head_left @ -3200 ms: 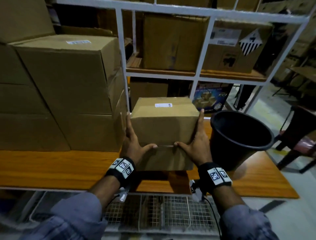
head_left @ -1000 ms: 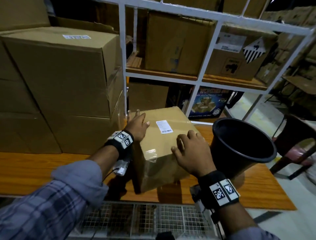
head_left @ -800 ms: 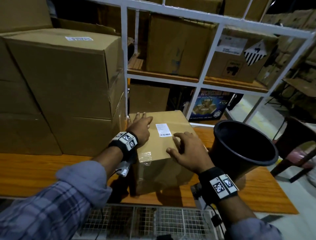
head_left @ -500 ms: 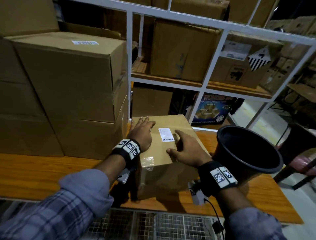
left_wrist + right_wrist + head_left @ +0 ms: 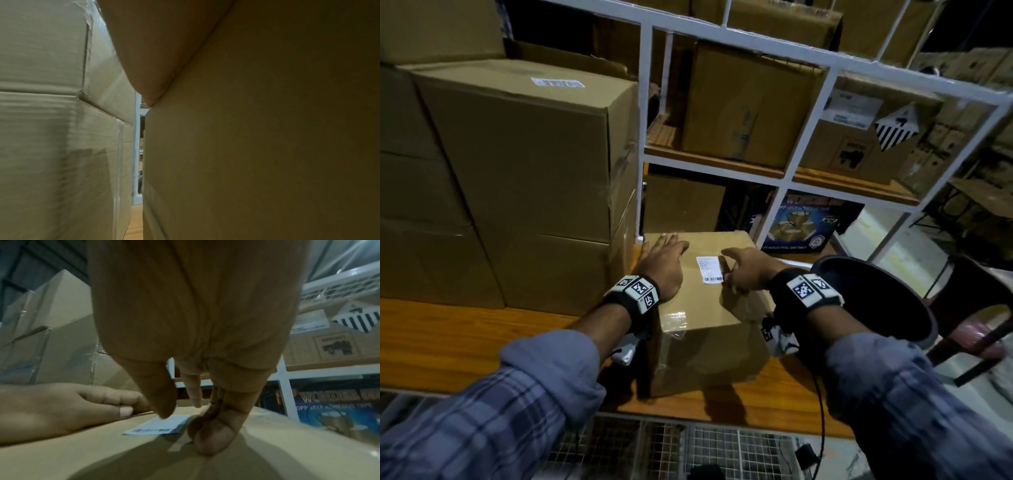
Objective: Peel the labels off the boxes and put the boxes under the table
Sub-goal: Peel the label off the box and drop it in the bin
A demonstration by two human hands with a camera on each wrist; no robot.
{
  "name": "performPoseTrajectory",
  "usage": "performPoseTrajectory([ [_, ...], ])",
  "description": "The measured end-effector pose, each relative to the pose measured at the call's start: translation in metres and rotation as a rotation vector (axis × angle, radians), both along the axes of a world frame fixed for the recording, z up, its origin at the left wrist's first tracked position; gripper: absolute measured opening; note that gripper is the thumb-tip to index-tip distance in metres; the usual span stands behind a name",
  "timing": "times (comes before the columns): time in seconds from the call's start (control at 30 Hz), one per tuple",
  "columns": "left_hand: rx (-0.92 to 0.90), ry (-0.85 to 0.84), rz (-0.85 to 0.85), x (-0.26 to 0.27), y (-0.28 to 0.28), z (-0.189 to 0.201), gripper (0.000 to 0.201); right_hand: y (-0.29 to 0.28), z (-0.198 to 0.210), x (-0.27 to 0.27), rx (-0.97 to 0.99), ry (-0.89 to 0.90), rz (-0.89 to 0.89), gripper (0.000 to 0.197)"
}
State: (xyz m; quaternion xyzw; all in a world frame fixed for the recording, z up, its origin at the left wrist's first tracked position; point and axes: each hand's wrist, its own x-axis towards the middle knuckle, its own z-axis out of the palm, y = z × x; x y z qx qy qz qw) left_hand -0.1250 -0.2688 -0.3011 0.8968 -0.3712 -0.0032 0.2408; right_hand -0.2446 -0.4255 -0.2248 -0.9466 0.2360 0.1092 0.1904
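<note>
Fingers (image 5: 164,395) of the right hand (image 5: 748,274) are loosely bent and apart, holding nothing; thumb and a fingertip sit at the right edge of the white label (image 5: 709,269), while a curled finger rests on the cardboard beside it. The left hand (image 5: 662,265) lies flat, fingers straight and together, pressing the top of the box (image 5: 702,308) to the left of the label. The label lies flat on the box top, its long axis running away from the person, its barcode end nearest. The box stands upright on the wooden bench (image 5: 448,339), close beside stacked cartons (image 5: 524,164) with a narrow gap between. A black bucket (image 5: 873,301) is tilted at the right, its mouth facing up and toward the person; its interior shows only dark.
</note>
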Motion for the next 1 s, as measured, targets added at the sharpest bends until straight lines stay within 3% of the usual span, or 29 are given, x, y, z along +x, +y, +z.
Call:
performPoseTrajectory([
  [0.23,0.066,0.066,-0.053,0.008,0.003,0.003,0.052,0.006,-0.003,0.015,-0.122,-0.035,0.079,0.043],
  [0.47,0.162,0.187,-0.111,0.014,0.006,0.014,0.055,-0.004,-0.012,0.016,-0.121,-0.099,0.043,0.053],
  [0.67,0.260,0.258,-0.160,0.017,0.007,0.028,0.062,-0.010,-0.016,0.016,-0.093,-0.181,0.017,0.036],
  [1.0,0.293,0.240,-0.162,0.014,0.008,0.032,0.063,-0.011,-0.021,0.025,-0.126,-0.278,-0.005,0.008],
])
